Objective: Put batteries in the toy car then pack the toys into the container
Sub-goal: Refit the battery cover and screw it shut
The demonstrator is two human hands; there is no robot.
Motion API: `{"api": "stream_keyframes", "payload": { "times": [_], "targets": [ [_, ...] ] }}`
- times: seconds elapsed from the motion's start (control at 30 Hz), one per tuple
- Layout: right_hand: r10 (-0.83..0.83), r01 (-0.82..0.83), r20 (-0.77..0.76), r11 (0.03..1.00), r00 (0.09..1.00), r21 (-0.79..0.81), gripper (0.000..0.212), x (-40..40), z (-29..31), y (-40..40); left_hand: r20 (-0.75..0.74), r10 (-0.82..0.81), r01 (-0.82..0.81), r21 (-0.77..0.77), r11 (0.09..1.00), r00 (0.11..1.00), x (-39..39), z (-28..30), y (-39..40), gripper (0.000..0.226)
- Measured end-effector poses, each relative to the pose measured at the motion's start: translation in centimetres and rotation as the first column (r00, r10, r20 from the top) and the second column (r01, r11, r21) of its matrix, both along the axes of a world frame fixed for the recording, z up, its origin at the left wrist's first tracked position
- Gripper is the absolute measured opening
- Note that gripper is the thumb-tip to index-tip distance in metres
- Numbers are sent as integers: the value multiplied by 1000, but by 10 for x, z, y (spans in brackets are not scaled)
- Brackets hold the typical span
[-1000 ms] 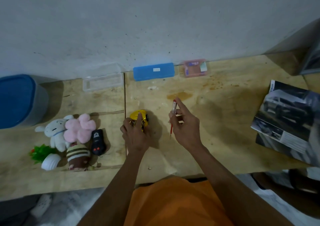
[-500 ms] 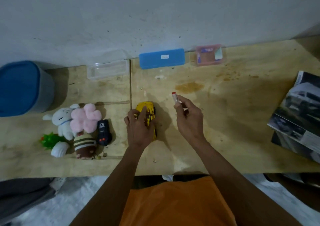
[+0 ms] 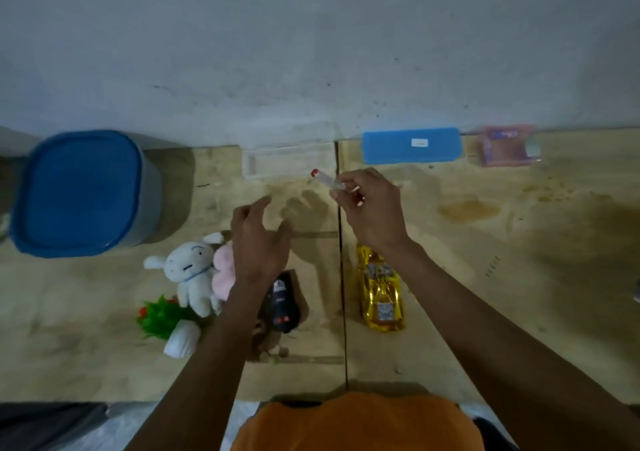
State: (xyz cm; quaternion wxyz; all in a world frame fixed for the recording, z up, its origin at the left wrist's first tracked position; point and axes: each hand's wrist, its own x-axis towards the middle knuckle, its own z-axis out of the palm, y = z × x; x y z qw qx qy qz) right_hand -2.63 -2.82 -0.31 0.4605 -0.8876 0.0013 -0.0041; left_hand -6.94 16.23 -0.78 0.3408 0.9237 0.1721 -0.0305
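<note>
Right hand (image 3: 372, 208) pinches what looks like a screwdriver (image 3: 329, 181) beyond the yellow car (image 3: 381, 295); left hand (image 3: 258, 243) hovers beside it, fingers loose, empty.

left hand (image 3: 258, 243) released the yellow car (image 3: 381, 295); now open

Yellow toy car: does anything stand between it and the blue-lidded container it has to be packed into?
Yes. The yellow toy car lies right of the table seam; the container stands far left. Between them lie the black remote and plush toys, the left hand hovers there, and the blue lid is on.
</note>
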Motion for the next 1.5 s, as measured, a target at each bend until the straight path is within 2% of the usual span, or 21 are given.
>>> {"api": "stream_keyframes", "payload": {
  "times": [0.17,0.37,0.47,0.63,0.7,0.77,0.87,0.93,1.03,1.13,1.2,1.3,1.4,1.5],
  "targets": [
    [121,-104,60,968,991,-230,15,55,-15,56,-54,4,-2,34,999,999,58,-12,49,59],
    [232,-179,36,833,972,-523,19,96,-43,90,-206,-60,88,127,988,977,95,-35,68,67],
    [233,-175,20,781,972,-599,18,104,-52,100,-217,-63,86,101,991,974,108,-44,74,58],
    [216,-121,45,693,975,-711,7,107,-65,106,-142,-113,123,63,990,983,116,-44,76,42],
    [207,-116,37,680,978,-724,8,108,-65,108,-136,-118,127,63,990,984,117,-44,77,39],
    [172,-107,24,713,985,-693,15,105,-62,110,-138,-122,130,53,990,983,118,-42,77,38],
    [122,38,221,794,968,-606,23,95,-48,105,-128,-121,123,11,992,984,118,-41,77,38],
    [91,122,297,771,950,-625,34,91,-40,99,-144,-85,84,-16,996,986,119,-41,77,45],
    [111,112,269,712,957,-693,47,91,-34,89,-151,-32,25,-49,998,988,117,-39,74,70],
    [164,85,271,691,948,-718,40,91,-34,82,-130,-43,37,-47,998,991,114,-39,73,81],
    [188,75,288,706,939,-705,32,87,-37,78,-119,-75,73,-21,997,990,112,-39,72,81],
    [211,-13,215,742,953,-670,25,79,-47,76,-97,-138,142,30,989,986,109,-38,73,79],
    [213,-72,151,774,965,-629,21,75,-57,78,-101,-212,222,102,970,972,107,-38,73,67],
    [198,-47,189,801,962,-596,21,75,-61,79,-134,-262,281,147,948,956,113,-38,73,53]
  ]
}}
